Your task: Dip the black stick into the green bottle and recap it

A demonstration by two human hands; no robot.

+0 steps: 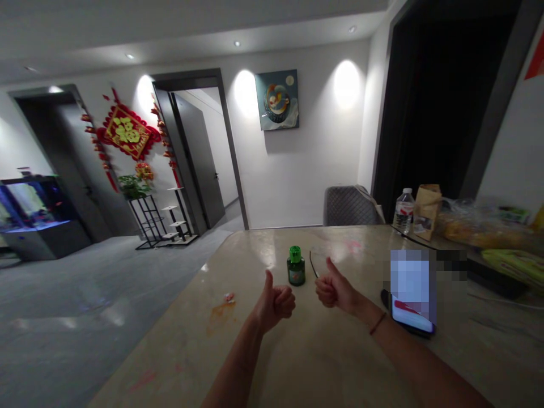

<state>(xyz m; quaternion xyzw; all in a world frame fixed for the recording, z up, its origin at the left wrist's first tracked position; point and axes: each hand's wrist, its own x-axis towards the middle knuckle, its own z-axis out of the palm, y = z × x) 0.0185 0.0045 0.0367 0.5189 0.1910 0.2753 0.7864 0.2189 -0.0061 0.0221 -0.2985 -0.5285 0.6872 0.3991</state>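
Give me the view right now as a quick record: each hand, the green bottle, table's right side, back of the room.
Left hand: fist, thumb up
Right hand: fist, thumb up; thin wristband
Green bottle: upright, capped, on the table, beyond the fists
Table's right side: lit smartphone, clear plastic bottle, brown paper bag
Back: grey quilted chair, wall picture
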